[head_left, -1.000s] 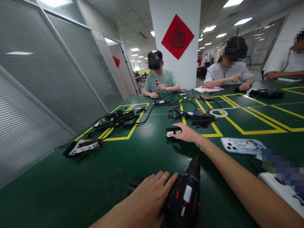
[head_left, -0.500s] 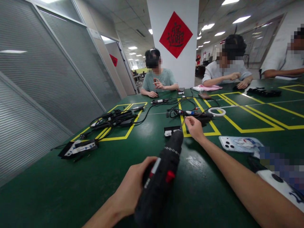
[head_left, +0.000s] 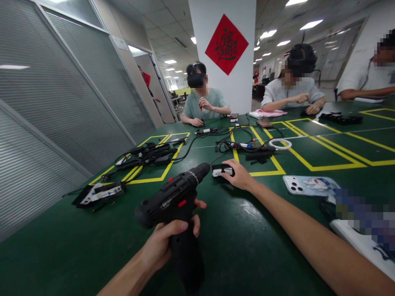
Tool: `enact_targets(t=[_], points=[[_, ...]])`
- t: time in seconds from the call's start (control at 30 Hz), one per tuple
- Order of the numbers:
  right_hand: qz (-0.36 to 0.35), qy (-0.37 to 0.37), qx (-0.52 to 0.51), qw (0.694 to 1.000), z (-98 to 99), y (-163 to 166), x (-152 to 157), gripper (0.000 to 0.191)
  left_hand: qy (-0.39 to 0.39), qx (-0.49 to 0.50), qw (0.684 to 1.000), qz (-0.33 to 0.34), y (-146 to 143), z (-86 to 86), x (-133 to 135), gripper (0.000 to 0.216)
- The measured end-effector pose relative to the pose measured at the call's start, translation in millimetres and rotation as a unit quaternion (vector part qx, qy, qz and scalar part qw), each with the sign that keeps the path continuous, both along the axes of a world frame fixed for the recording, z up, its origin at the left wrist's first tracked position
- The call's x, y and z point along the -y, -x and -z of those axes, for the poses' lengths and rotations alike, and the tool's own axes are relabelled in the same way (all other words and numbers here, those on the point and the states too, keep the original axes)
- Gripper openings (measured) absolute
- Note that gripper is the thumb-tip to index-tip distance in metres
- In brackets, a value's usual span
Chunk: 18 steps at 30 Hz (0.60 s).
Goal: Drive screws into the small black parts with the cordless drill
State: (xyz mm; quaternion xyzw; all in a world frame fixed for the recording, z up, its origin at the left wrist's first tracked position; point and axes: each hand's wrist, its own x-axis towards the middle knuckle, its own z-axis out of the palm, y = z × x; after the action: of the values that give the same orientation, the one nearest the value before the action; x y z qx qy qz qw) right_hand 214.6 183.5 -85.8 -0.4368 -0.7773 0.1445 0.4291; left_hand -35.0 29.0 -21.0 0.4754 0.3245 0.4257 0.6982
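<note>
My left hand [head_left: 175, 234] is closed round the handle of a black cordless drill [head_left: 173, 193] with red buttons. Its long thin bit points forward and right, above the green table [head_left: 101, 250]. Beyond the bit, my right hand [head_left: 239, 174] grips the right end of a small black and white part [head_left: 218, 170] on the tabletop, fingers over its top and thumb at the near side. The hand hides that part's right end. The drill bit's tip is close to the part; whether they touch I cannot tell.
Black cables and tools [head_left: 148, 154] lie in a taped area at left, near a black and white piece [head_left: 100, 193]. More cables and pen-like tools [head_left: 245, 146] lie ahead, beside a white ring [head_left: 280, 144]. A phone [head_left: 310, 185] is at right. Several people sit across the table.
The drill has swung from pointing forward to lying angled across the view, its body now further left. My right hand came down and toward me from the bit's tip onto the small part.
</note>
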Motion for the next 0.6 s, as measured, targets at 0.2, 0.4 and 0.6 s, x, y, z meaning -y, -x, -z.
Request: enact_targets(t=[0.2,0.4,0.6], points=[[0.021,0.01,-0.012,1.0,3.8,-0.4,-4.7,0.042,-0.009,0.015,1.0,0.004,-6.6,-1.5,8.6,0.041],[0.052,0.02,-0.022,0.998,8.1,-2.0,-11.0,0.043,0.054,0.042,0.998,-0.002,-11.0,3.5,8.0,0.032],[0.057,0.016,-0.021,0.998,9.4,-1.9,-12.2,0.045,0.058,0.041,0.997,-0.004,-13.3,6.2,7.7,0.031]])
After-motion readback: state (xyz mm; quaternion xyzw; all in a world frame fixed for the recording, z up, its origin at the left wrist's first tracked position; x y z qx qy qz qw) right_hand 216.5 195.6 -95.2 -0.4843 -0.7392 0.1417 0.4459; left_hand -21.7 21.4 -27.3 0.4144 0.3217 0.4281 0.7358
